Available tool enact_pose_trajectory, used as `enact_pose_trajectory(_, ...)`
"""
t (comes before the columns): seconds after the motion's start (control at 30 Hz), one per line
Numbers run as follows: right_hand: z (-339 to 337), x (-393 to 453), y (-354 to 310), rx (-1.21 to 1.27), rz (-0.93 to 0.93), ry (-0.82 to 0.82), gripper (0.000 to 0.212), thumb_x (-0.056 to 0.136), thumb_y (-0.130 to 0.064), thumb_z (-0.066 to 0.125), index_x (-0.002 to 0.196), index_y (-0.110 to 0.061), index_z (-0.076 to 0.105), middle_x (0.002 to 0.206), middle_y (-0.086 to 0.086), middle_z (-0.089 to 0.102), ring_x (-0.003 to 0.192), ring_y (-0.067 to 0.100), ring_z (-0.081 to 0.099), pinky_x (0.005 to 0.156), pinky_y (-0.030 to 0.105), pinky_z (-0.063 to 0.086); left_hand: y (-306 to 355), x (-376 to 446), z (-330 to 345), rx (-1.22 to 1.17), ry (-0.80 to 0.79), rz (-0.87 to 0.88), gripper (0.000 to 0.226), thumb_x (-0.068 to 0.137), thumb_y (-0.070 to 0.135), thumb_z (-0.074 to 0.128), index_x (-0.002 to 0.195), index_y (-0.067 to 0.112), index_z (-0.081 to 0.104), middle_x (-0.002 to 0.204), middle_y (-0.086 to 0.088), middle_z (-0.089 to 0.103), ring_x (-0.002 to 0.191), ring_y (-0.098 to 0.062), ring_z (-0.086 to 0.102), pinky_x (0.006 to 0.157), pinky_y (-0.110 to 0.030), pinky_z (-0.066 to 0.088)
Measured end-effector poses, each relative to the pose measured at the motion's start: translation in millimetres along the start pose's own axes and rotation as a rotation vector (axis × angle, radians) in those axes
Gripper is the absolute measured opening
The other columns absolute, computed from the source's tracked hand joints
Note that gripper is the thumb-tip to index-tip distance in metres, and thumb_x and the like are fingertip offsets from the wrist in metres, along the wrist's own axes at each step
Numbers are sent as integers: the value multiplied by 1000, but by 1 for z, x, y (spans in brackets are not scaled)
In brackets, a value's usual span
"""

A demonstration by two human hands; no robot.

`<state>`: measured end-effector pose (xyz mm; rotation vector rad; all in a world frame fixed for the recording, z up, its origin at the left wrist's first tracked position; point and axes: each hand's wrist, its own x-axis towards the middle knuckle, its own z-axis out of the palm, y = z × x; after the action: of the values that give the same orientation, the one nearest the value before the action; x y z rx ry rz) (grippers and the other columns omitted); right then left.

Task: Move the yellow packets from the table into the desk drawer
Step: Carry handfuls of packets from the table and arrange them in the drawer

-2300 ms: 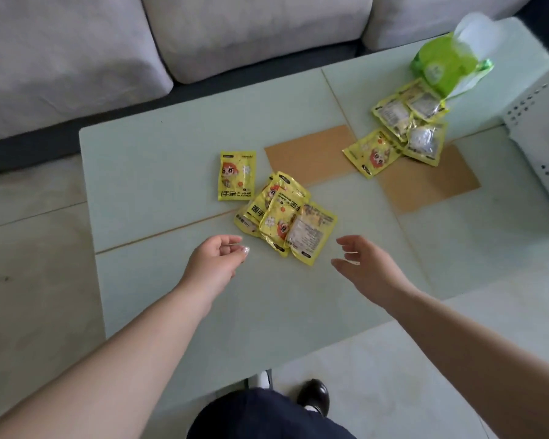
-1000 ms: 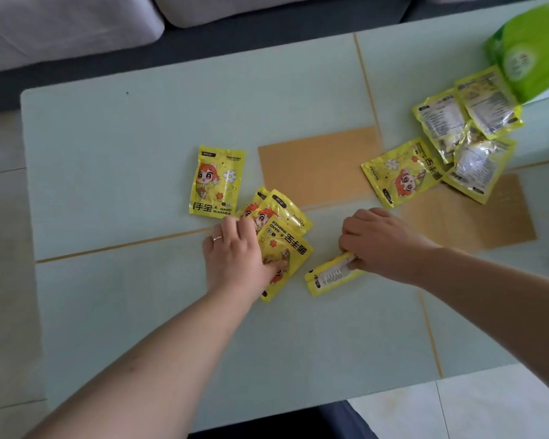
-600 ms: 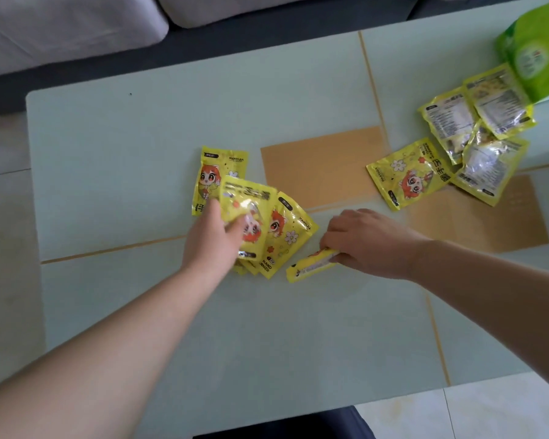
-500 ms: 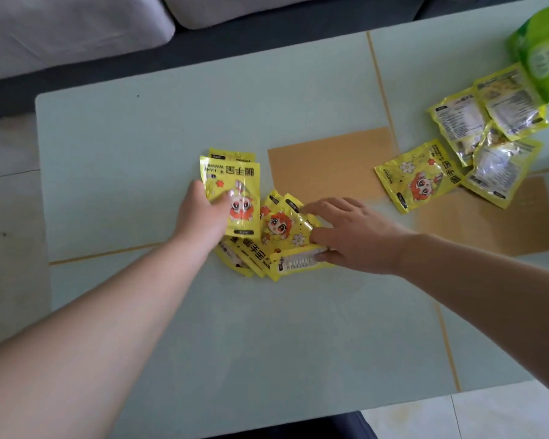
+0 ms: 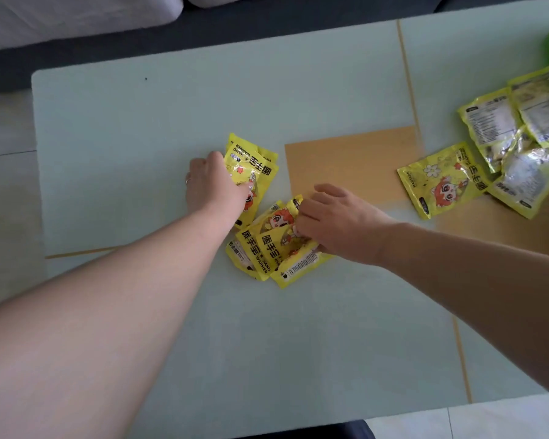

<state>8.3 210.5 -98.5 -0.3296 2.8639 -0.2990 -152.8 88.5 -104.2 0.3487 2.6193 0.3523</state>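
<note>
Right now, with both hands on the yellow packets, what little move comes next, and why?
Probably sliding the two bunches together into one stack. The left hand holds packets at the far end of the pile, the right hand grips the near fanned packets, and they lie apart on the table. One stack is easier to carry.

Both bare forearms reach forward and inward from the lower corners. The left hand [image 5: 211, 185] is palm down, knuckles up, a ring on one finger, its thumb and fingers pinching packets [image 5: 252, 172]. The right hand [image 5: 339, 220] lies palm down, fingers curled over a second pile [image 5: 273, 248], thumb tucked beneath.
</note>
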Motion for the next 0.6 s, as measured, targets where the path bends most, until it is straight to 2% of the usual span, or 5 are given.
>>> enact_pose_trajectory(0.1,-3,0,-2,162,81,-23,56,65,-11,78,107,-14,42,82,11,62,69,34,61,76,44,54,-1,-1,-4,-139,-6,30,54,77,24,75,119,12,43,124,-9,50,105,-30,55,79,-35,41)
enact_pose_trajectory(0.2,-13,-7,-2,267,247,-216,55,83,-20,65,131,-19,40,112,7,56,97,32,58,84,38,47,-6,-2,-17,-313,-93,3,60,75,20,77,124,17,43,110,1,58,94,-23,58,82,-35,47)
enact_pose_trajectory(0.33,-17,-27,5,307,342,-262,25,84,-27,62,105,-14,58,109,6,49,94,31,56,77,36,44,-15,-19,-39,-396,-346,40,14,80,20,73,89,23,64,92,4,71,88,-18,68,84,-36,54)
enact_pose_trajectory(0.47,-19,-45,11,361,379,-264,25,81,-27,66,103,-16,61,105,5,52,93,31,57,81,39,46,-12,-48,-44,-337,-556,140,8,81,21,73,83,24,66,89,7,72,87,-14,69,83,-30,53)
enact_pose_trajectory(0.6,-19,-62,13,316,399,-296,29,85,-29,61,113,-19,59,110,1,51,104,23,54,86,31,39,1,-75,-18,-193,-541,192,7,80,25,73,78,25,66,81,7,69,80,-13,65,68,-20,47)
